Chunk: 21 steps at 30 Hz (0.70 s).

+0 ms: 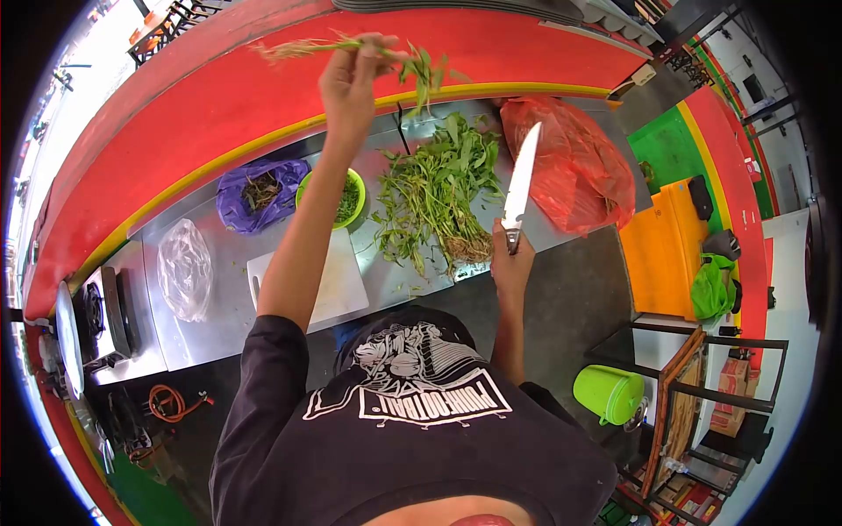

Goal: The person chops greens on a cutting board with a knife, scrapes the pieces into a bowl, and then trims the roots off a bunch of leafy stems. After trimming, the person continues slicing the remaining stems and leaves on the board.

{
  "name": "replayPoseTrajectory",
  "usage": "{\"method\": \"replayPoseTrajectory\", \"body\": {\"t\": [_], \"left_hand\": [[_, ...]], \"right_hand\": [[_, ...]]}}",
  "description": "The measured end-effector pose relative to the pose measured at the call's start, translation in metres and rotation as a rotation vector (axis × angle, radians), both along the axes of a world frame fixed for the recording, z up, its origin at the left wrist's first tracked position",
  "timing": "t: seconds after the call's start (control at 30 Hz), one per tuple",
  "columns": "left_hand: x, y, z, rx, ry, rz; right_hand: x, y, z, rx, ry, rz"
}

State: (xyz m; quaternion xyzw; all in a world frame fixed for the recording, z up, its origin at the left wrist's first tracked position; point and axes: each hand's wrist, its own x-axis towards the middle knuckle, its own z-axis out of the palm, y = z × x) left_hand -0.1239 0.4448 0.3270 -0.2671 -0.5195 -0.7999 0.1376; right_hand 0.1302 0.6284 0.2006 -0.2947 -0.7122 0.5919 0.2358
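- While the left hand pinches a leafy sprig by the red wall, closed tight mid-length, the right hand is wrapped round a knife.
- Sprig's probably light, floppy, easily bruised; I'd hold the stem.

From my remote seat I see a kitchen: there's a knife in the right hand, leafy greens beside it on a steel surface, and a cutting board closer in than the left hand.
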Motion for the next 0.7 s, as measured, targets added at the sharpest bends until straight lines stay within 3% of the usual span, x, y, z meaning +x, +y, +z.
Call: {"method": "replayPoseTrajectory", "body": {"t": [0.17, 0.23, 0.3, 0.37, 0.4, 0.47, 0.5, 0.57, 0.6, 0.63, 0.67, 0.7], "left_hand": [[0.023, -0.048, 0.042, 0.024, 0.193, 0.228], [0.039, -0.078, 0.044, -0.086, 0.236, 0.364], [0.055, -0.107, 0.036, -0.257, 0.330, 0.568], [0.069, -0.144, 0.033, -0.579, 0.612, 0.808], [0.077, -0.158, 0.035, -0.595, 0.613, 0.807], [0.097, -0.185, 0.040, -0.889, 0.763, 0.730], [0.108, -0.193, 0.035, -0.911, 0.756, 0.734], [0.125, -0.208, 0.008, -1.043, 0.224, 0.447], [0.127, -0.218, -0.011, -1.098, 0.085, 0.399], [0.127, -0.235, -0.043, -1.146, -0.034, 0.304], [0.124, -0.253, -0.078, -1.234, 0.064, 0.249], [0.132, -0.254, -0.097, -1.308, -0.106, 0.175]], "right_hand": [[0.005, 0.003, -0.038, 0.031, -0.061, 0.080], [0.007, -0.002, -0.047, 0.008, -0.085, 0.115], [0.009, -0.008, -0.056, 0.065, -0.097, 0.117], [0.012, -0.016, -0.057, 0.076, -0.108, 0.134], [0.013, -0.020, -0.059, 0.095, -0.123, 0.169], [0.016, -0.029, -0.064, 0.124, -0.149, 0.224], [0.018, -0.029, -0.078, 0.162, -0.168, 0.270], [0.018, -0.036, -0.092, 0.191, -0.187, 0.336], [0.017, -0.043, -0.091, 0.198, -0.169, 0.351], [0.017, -0.050, -0.089, 0.207, -0.150, 0.363], [0.017, -0.055, -0.086, 0.159, -0.208, 0.392], [0.017, -0.061, -0.088, 0.166, -0.214, 0.409]]}}
